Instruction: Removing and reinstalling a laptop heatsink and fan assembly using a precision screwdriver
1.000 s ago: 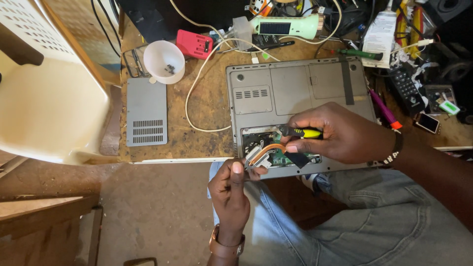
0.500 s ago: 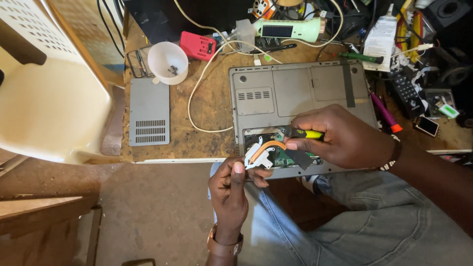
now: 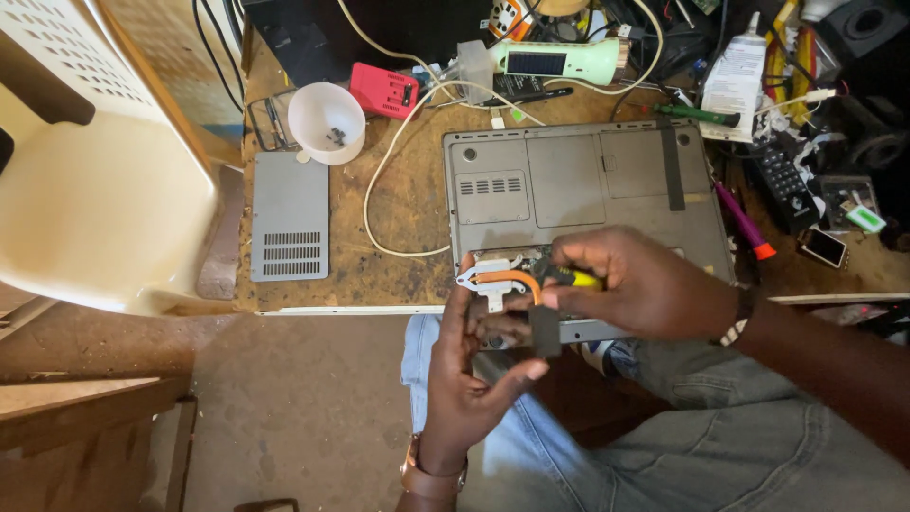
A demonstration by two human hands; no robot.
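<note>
Copper heat pipe assembly (image 3: 500,281) is pinched by left hand (image 3: 471,379) over the open laptop (image 3: 578,194), yellow-handled screwdriver (image 3: 573,278) gripped in right hand (image 3: 635,284); pipe could be bent if levered.

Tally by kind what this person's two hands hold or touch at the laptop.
Laptop, underside up: 1
Copper heat pipe assembly, lifted by left hand: 1
Yellow-handled screwdriver, in right hand: 1
Total: 3

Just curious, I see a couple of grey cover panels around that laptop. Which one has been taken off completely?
The small vented grey panel lying flat on the bench left of the laptop, below the white cup. The other covers remain fitted in the laptop's underside.
</note>
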